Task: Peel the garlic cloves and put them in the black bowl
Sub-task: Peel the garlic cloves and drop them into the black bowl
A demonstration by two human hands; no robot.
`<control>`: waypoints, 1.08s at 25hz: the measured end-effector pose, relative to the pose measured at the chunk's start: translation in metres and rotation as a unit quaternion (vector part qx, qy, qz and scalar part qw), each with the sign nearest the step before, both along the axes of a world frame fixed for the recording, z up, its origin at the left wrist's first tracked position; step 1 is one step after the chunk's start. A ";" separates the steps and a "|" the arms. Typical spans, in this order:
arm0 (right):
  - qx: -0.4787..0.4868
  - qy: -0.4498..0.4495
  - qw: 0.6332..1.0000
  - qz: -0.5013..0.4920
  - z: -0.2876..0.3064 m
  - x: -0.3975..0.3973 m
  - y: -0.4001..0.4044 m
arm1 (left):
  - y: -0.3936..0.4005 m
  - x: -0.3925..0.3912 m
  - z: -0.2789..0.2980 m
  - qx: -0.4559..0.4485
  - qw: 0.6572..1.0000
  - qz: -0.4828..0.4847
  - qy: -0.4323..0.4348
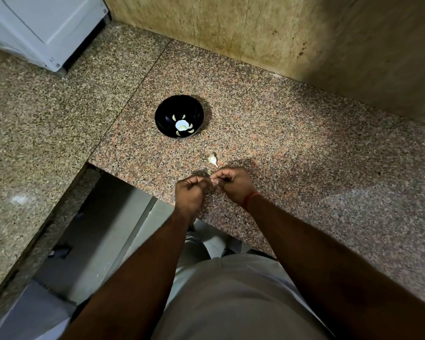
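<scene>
Peeling garlic at the counter's edge

Pinching something small between them, the left hand (190, 192) and the right hand (233, 184) meet fingertip to fingertip just below the middle of the frame, over the near edge of the counter (292, 133). Both hands have their fingers curled in tight; what they grip is almost wholly hidden, though it looks like a garlic clove, and a thin curl of skin (210, 196) shows in the gap under the hands. A red thread (250, 198) circles the right wrist.

Just above the hands lies an unpeeled clove (212, 160), white with a pointed tail, apart from the fingers. A smaller pale scrap (208, 172) sits between it and the hands, close by the left knuckles.

Farther up, near the middle of the frame, stands the black bowl (166, 111), well apart from the hands. Several peeled cloves (182, 128) lie on its bottom, beside a bright white reflection.

The counter is speckled pink and grey stone. A tan stone wall (255, 30) fills the upper right, and a white appliance (44, 28) sits in the upper left corner. Light-coloured clothing (231, 298) fills the bottom centre.
</scene>
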State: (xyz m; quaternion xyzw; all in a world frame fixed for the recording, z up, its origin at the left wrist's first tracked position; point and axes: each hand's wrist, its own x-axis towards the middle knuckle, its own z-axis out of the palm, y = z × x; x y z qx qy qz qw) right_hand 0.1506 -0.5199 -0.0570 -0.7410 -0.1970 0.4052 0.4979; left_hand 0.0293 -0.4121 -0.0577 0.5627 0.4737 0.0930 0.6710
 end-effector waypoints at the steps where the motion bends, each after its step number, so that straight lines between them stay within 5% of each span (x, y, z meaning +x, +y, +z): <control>1: 0.003 0.005 1.000 -0.003 0.000 0.000 0.000 | -0.001 0.001 0.003 -0.019 1.000 0.015 -0.002; 5: 0.021 0.002 1.000 0.005 0.000 0.001 0.000 | -0.003 0.003 0.005 -0.071 0.996 0.057 -0.016; 17: 0.049 0.056 0.996 -0.049 -0.002 0.005 -0.003 | -0.003 0.005 0.001 -0.011 0.999 0.024 0.043; 21: 0.027 0.015 0.998 -0.062 -0.006 0.005 -0.006 | -0.005 0.006 0.005 -0.028 0.999 0.027 0.034; 27: -0.011 -0.080 0.997 -0.004 -0.010 0.005 -0.007 | -0.005 0.006 0.001 0.059 0.996 -0.022 0.058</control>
